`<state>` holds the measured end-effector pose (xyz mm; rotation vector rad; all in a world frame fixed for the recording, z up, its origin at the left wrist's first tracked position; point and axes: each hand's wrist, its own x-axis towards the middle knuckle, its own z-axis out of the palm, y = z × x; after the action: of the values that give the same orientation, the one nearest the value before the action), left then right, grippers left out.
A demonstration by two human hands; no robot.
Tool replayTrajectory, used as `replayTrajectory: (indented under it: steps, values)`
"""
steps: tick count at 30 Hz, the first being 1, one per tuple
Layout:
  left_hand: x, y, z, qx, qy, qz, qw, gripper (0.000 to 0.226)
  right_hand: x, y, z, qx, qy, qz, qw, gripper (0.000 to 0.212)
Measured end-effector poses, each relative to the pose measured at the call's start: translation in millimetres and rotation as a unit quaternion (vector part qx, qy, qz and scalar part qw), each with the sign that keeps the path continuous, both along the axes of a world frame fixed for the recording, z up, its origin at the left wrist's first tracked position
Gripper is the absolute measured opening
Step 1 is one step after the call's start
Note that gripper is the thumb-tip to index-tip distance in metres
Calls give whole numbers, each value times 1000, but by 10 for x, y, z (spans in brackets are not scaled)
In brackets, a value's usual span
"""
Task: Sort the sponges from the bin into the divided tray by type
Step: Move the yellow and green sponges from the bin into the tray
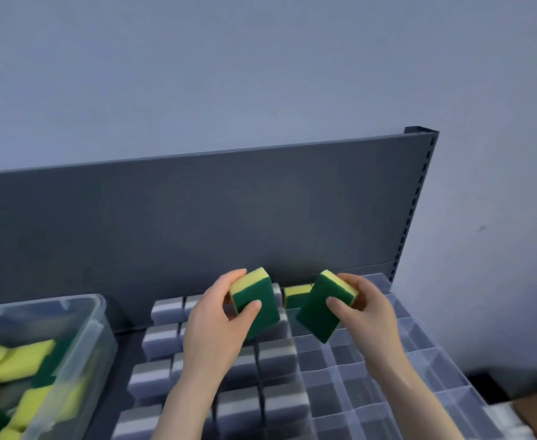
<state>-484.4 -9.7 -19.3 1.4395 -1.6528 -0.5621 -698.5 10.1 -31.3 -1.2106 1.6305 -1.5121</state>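
Left hand (pixel 216 325) gripping a green-yellow sponge (pixel 254 300), right hand (pixel 368 315) gripping another sponge (pixel 322 304) — both raised above the divided tray (pixel 372 369)

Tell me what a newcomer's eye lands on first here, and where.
The left hand grips one green-and-yellow sponge and the right hand grips a second sponge, both held mid-frame above the divided tray. Grey sponges pack the tray's left compartments. A clear bin at lower left holds more yellow sponges.
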Motion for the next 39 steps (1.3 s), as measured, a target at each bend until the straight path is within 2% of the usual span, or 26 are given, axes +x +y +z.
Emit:
replayTrajectory:
  steps: [7,14,24,29,34,39]
  values:
    - [-699,-135,-22,9,-48,-28,998,43,-736,-77,-11,18,13,35,999,38]
    - [-987,-181,25,7,-68,-28,997,31,-1124,-196,-28,42,52,84,994,35]
    - [-997,-241,-81,24,-143,-42,989,27,-1197,-327,-108,62,137,130,980,32]
    - [-979,-409,-94,38,-241,-50,968,26,-1039,-440,-187,69,194,150,967,33]
    - [-959,-484,-218,48,-334,-104,936,31,-967,-520,-362,88,283,167,940,37]
    - [-940,-546,-271,58,-398,-147,904,37,-935,-598,-302,108,424,204,876,38]
